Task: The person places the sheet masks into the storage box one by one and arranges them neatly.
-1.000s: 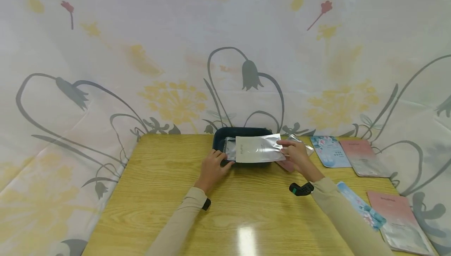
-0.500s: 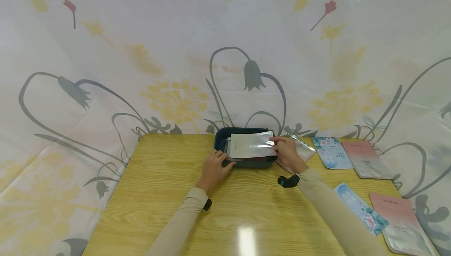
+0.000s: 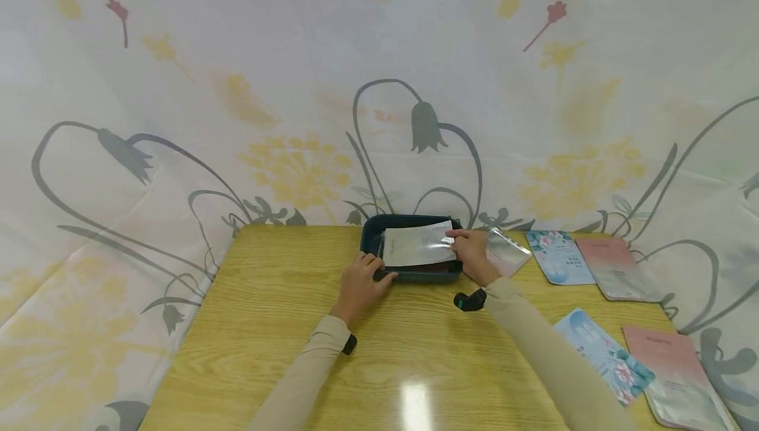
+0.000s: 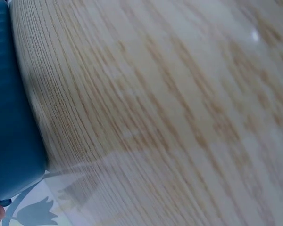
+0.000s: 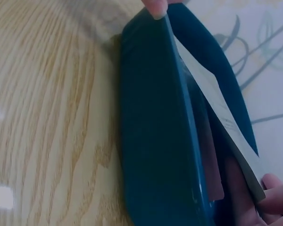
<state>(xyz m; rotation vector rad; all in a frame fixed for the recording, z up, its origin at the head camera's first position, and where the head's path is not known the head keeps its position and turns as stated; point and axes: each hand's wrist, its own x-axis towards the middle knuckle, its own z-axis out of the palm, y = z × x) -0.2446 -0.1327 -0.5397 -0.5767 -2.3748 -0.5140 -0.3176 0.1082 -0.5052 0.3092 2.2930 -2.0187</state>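
Note:
A dark blue plastic basket (image 3: pixel 423 278) stands at the table's back edge. My left hand (image 3: pixel 359 287) grips its front left corner, a fingertip showing over the rim in the right wrist view. My right hand (image 3: pixel 472 254) pinches the right end of a cream and silver sachet (image 3: pixel 415 246), which lies tilted inside the basket. In the right wrist view the same sachet (image 5: pixel 219 106) slants along the opening, my thumb and fingers at its near end. Beneath it a pinkish packet (image 5: pixel 212 165) shows in the basket. The left wrist view catches only the basket's outer wall (image 4: pixel 14 103) and a fingertip.
Right of the basket a silver and pink sachet (image 3: pixel 506 253) lies partly behind my right hand. Farther right are a blue floral sachet (image 3: pixel 557 258) and a pink one (image 3: pixel 617 267). Nearer lie another blue floral sachet (image 3: pixel 605 355) and a pink-silver one (image 3: pixel 676 378). A flowered cloth (image 3: pixel 296 88) hangs behind.
My right hand has moved left and lowered the cream and silver sachet from over the basket's right rim into the basket. My left hand keeps its hold on the corner.

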